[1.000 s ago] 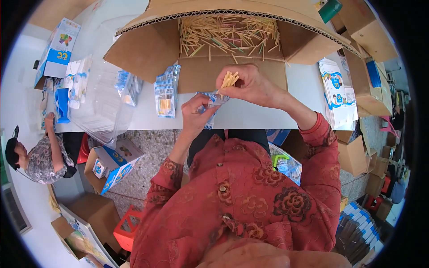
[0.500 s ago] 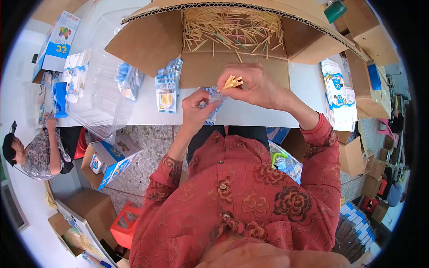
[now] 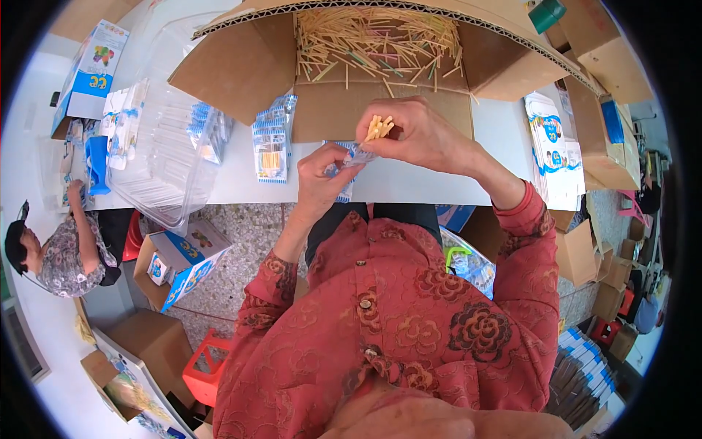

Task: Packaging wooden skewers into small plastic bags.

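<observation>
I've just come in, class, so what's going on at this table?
A person holds a small blue-and-white packet in the left hand and a bundle of thin pale sticks in the right hand, close by. An open cardboard box of loose sticks stands ahead on the white table. More packets lie to the left, near a clear plastic tray.

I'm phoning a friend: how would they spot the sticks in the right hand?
Find the big open cardboard box on the white table. Before its opening, the right hand grips a small bundle of pale yellow sticks. Unlike the loose sticks strewn inside the box, these are bunched together.
</observation>
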`<state>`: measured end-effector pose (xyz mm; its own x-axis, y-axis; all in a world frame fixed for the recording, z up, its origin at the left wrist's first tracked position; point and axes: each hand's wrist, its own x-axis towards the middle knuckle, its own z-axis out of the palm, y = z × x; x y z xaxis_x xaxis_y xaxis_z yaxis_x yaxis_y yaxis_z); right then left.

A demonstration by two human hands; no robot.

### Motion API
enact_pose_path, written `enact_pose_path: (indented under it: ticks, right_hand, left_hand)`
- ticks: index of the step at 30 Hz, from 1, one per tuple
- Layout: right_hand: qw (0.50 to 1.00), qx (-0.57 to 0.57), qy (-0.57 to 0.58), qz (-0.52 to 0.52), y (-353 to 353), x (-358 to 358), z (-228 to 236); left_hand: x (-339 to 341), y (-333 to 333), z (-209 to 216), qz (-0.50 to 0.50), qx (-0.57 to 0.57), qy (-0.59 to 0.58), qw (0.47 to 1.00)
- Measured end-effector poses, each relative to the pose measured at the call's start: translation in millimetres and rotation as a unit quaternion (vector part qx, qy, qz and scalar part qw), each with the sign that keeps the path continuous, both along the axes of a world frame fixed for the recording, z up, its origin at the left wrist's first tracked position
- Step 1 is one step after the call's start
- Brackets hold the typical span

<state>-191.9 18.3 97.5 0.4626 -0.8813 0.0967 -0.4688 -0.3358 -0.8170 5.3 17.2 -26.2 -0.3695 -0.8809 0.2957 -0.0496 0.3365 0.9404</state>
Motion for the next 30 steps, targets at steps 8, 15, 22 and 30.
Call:
enact_pose_path:
  ticks: [8,15,22,30]
  right_hand:
    - [1.0,0.015,-0.027,-0.003,-1.8,-3.0,-8.7]
    - [0.997,-0.069,-0.035,-0.025,-9.3,-4.3,-11.3]
    - [0.999,-0.029,-0.02,0.004,-8.0,1.5,-12.1]
    - [0.977,-0.049,0.035,-0.204,-82.2,-42.7,-74.8]
  left_hand:
    - [-8.1,2.4,5.3,0.008,0.026,-0.003,1.0]
    - [-9.3,-0.5,0.5,-0.006,0.068,0.054,0.996]
    - [-6.5,-0.6,16.0,-0.003,0.016,-0.064,0.998]
    - [-2.7,1.1,-1.7,0.007,0.01,-0.025,1.0]
